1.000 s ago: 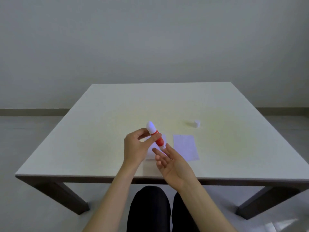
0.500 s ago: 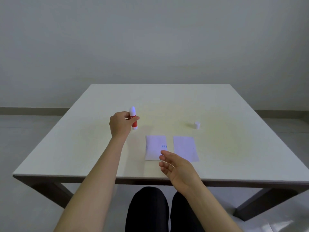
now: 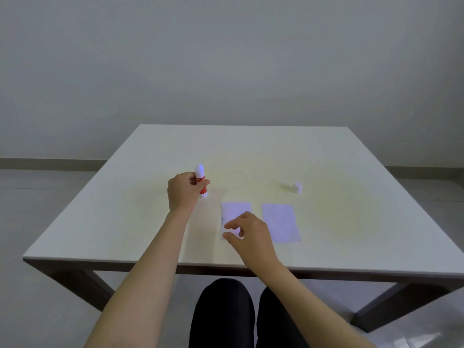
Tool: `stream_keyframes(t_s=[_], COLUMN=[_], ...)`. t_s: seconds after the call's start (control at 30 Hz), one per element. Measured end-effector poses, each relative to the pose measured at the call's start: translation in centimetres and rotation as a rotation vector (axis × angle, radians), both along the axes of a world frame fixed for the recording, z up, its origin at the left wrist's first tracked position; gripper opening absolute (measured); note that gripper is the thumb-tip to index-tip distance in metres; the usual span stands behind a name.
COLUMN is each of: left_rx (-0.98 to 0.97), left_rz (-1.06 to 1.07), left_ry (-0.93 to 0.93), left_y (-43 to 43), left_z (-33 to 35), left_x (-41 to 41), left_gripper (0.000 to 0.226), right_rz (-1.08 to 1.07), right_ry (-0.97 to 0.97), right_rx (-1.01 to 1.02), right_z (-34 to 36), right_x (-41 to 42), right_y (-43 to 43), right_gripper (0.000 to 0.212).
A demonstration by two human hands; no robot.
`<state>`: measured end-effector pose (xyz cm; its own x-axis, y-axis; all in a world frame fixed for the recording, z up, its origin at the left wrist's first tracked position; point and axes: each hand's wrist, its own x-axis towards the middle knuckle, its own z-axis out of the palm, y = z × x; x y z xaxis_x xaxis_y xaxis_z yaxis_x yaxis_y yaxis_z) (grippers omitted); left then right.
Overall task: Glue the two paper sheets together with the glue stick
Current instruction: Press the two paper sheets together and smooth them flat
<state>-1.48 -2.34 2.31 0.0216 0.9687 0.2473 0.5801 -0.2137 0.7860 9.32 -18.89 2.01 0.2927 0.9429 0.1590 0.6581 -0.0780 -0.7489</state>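
red glue stick (image 3: 201, 183) upright on table (image 3: 351, 234), pinched by left hand (image 3: 184, 193), 10 o'clock of left sheet (image 3: 234, 212) | right hand (image 3: 251, 234) spread loosely over left sheet, right sheet (image 3: 280, 222) just beside | cap (image 3: 298, 187) off at 2 o'clock | risk: stick may topple on release; exposed glue may dry

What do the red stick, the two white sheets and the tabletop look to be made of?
Glue stick: smooth plastic, judging by its glossy red body and white tip. Sheets: thin matte paper, lying flat. Table: pale, smooth, faintly shiny top, perhaps laminate; the dark legs' material is unclear.
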Motion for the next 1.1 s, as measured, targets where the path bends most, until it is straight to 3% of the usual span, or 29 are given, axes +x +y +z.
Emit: stream_keyframes(t_s=[0.1,0.2,0.27,0.43,0.57,0.67,0.7,0.77,0.83,0.97,1.1], left_rx=[-0.025,-0.045,0.054,0.184,0.265,0.336,0.343,0.293,0.082,-0.585,-0.644], left_rz=[-0.011,-0.014,0.038,0.283,0.274,0.162,0.141,0.107,0.017,-0.282,-0.294], left_ry=[0.015,0.036,-0.002,-0.079,-0.18,-0.328,-0.349,-0.372,-0.361,-0.399,-0.619], left_y=[0.1,-0.1,-0.6,-1.8,-2.9,-5.0,-5.7,-6.6,-7.2,-9.0,-9.7], left_z=[-0.2,-0.5,-0.4,0.8,1.9,2.1,1.9,1.5,0.9,0.2,0.2], left_x=[-0.2,-0.4,-0.5,-1.2,-1.6,-0.8,-0.5,0.2,1.2,3.8,5.5], left_gripper=[0.024,0.081,0.096,0.09,0.058,0.024,0.016,0.01,0.018,0.038,0.024], right_rz=[0.137,0.115,0.054,0.044,0.018,-0.089,-0.137,-0.225,-0.347,-0.405,-0.449], right_ry=[-0.451,-0.778,-0.853,-0.964,-0.961,-0.699,-0.562,-0.143,0.192,0.675,0.909], right_rx=[-0.052,-0.021,0.023,0.08,0.171,0.166,0.162,0.195,0.302,0.323,0.279], right_z=[-0.6,-0.5,-0.4,-0.5,0.2,1.8,2.2,3.5,4.4,4.2,2.3], right_x=[-0.5,-1.1,-1.4,-1.4,-1.4,-0.1,0.9,3.0,4.9,7.0,7.6], right_y=[1.3,1.7,1.4,1.1,1.1,1.4,1.6,1.2,0.3,-1.1,-2.3], right_gripper=[0.03,0.019,0.025,0.036,0.029,0.019,0.009,0.011,0.014,0.016,0.015])
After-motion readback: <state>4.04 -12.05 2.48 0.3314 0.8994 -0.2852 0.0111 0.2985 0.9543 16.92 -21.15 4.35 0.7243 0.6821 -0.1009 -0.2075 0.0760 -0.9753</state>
